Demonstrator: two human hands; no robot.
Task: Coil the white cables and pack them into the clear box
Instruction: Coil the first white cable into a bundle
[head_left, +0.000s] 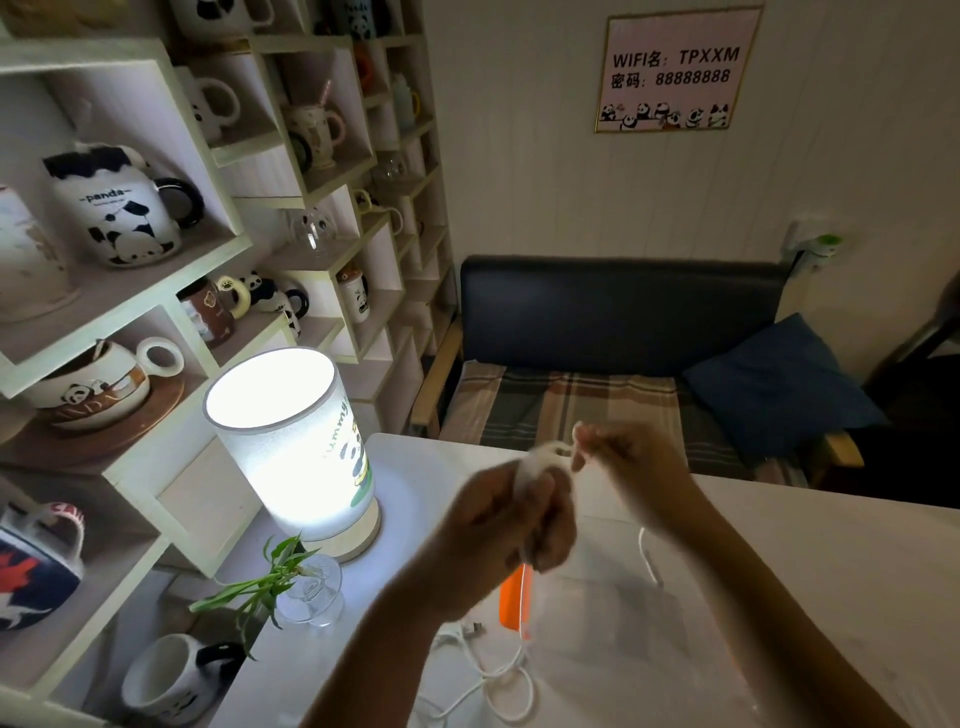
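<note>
Above the white table (831, 597), my left hand (511, 519) grips a small bundle of coiled white cable (532, 470). My right hand (618, 457) pinches the cable's loose end just right of the bundle; both hands are blurred. The clear box (597, 592) with an orange latch (514, 597) stands on the table under my hands, and a white cable (648, 556) curves inside or behind it. Another white cable (493, 675) with a plug lies loose on the table near the front.
A lit cylindrical lamp (296, 441) and a glass vase with a green plant (306, 587) stand at the table's left. Shelves of panda mugs (124, 208) fill the left side. A dark sofa with a blue cushion (779, 384) lies beyond the table.
</note>
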